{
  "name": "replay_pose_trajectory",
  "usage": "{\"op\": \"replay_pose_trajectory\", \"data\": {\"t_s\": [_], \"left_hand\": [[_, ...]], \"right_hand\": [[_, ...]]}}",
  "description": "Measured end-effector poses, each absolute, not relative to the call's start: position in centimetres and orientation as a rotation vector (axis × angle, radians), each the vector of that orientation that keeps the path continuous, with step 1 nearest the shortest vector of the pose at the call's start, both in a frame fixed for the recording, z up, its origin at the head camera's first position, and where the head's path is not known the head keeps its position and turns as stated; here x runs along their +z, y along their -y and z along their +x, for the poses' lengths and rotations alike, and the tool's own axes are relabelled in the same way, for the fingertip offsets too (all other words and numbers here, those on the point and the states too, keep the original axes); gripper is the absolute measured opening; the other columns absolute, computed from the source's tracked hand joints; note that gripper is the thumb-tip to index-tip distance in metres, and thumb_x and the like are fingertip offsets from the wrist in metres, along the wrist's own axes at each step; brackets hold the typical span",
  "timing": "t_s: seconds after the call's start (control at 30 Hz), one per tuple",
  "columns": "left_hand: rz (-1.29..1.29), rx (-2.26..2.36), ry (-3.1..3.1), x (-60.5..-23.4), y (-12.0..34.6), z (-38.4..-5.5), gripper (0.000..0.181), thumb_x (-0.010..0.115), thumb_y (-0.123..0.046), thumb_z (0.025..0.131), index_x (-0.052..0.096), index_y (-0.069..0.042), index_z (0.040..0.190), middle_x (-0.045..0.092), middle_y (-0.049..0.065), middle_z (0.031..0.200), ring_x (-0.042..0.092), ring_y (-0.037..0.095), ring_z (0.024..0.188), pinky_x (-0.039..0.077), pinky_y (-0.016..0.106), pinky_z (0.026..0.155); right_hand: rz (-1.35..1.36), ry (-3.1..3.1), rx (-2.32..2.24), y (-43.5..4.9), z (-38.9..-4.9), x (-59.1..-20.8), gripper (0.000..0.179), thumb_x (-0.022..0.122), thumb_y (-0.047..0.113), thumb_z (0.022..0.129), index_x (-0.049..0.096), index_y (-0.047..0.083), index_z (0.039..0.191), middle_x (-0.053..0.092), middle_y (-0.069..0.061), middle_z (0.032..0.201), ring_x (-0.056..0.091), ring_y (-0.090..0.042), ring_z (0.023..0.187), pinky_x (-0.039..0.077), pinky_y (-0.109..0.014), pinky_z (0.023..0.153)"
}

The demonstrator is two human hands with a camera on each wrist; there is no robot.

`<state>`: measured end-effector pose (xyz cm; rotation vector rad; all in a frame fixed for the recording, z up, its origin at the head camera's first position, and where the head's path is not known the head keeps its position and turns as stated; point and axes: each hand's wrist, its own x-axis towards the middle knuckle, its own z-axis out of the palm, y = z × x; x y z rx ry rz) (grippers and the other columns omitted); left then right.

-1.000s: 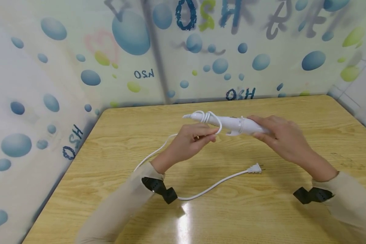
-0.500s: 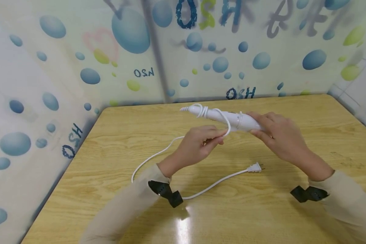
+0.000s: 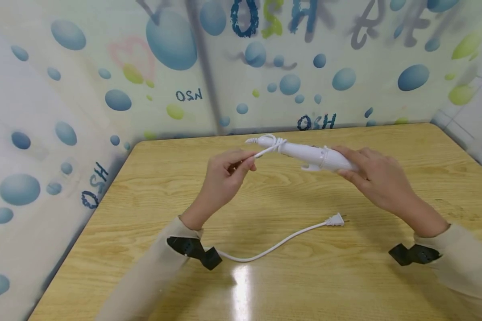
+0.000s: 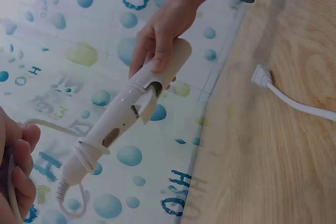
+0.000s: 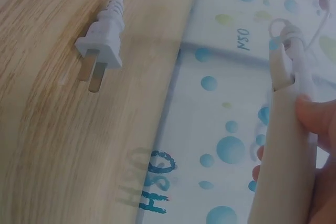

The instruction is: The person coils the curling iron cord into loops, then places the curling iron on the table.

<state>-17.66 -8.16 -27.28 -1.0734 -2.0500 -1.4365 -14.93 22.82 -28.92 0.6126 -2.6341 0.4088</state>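
Observation:
A white curling iron (image 3: pixel 303 153) is held above the table, its cord end pointing left. My right hand (image 3: pixel 379 178) grips its thick right end, fingers and thumb around it. Near the spring-like cord sleeve, the white power cord (image 3: pixel 265 151) is wound around the handle in several turns. My left hand (image 3: pixel 225 176) pinches this cord between thumb and fingers and holds it taut, left of the handle. In the left wrist view, the curling iron (image 4: pixel 118 111) shows a small dark window and a lever. The two-prong plug (image 3: pixel 335 220) lies on the table.
The wooden table (image 3: pixel 164 178) reaches back to a wall (image 3: pixel 241 89) printed with blue and green bubbles. A loose stretch of cord (image 3: pixel 281 243) runs over the table from the left forearm to the plug. Each wrist bears a black camera mount.
My left hand went a little right with the cord, then swung left and up, drawing the cord around the handle. My right hand still grips the curling iron, which has shifted slightly.

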Motion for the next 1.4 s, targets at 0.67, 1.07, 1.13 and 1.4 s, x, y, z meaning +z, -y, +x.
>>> {"op": "replay_pose_trajectory", "data": {"t_s": [0.67, 1.07, 1.13, 1.4], "left_hand": [[-1.185, -1.69, 2.199, -29.2, 8.2, -19.3, 0.021, 0.055, 0.006, 0.089, 0.063, 0.009, 0.108, 0.062, 0.016, 0.079, 0.053, 0.018, 0.056, 0.047, 0.033, 0.05], [-1.206, -1.72, 2.379, -30.9, 7.9, -22.1, 0.022, 0.053, 0.001, 0.091, 0.064, 0.006, 0.11, 0.066, 0.013, 0.081, 0.051, 0.024, 0.054, 0.044, 0.039, 0.051], [-1.222, -1.704, 2.419, -30.9, 7.9, -22.5, 0.019, 0.054, 0.0, 0.091, 0.065, 0.008, 0.104, 0.065, 0.016, 0.078, 0.051, 0.023, 0.053, 0.044, 0.04, 0.051], [-1.199, -1.712, 2.58, -30.6, 7.9, -23.4, 0.01, 0.054, 0.001, 0.087, 0.063, 0.005, 0.087, 0.06, 0.01, 0.067, 0.046, 0.015, 0.05, 0.039, 0.025, 0.046]], "right_hand": [[0.54, 2.52, 0.63, -22.8, -14.4, -27.2, 0.044, 0.058, 0.026, 0.091, 0.05, 0.015, 0.133, 0.06, -0.02, 0.108, 0.054, -0.031, 0.079, 0.036, -0.041, 0.054], [0.72, 2.528, 0.725, -22.6, -12.9, -26.9, 0.05, 0.064, 0.012, 0.087, 0.05, 0.023, 0.133, 0.061, -0.003, 0.108, 0.048, -0.012, 0.073, 0.037, -0.027, 0.05], [0.74, 2.536, 0.745, -22.5, -12.7, -26.9, 0.05, 0.063, 0.011, 0.087, 0.05, 0.024, 0.134, 0.06, -0.002, 0.11, 0.048, -0.011, 0.075, 0.038, -0.027, 0.051], [0.924, 2.511, 0.742, -22.4, -12.7, -26.9, 0.051, 0.065, 0.006, 0.084, 0.053, 0.021, 0.131, 0.06, 0.004, 0.108, 0.048, -0.006, 0.076, 0.039, -0.027, 0.056]]}}
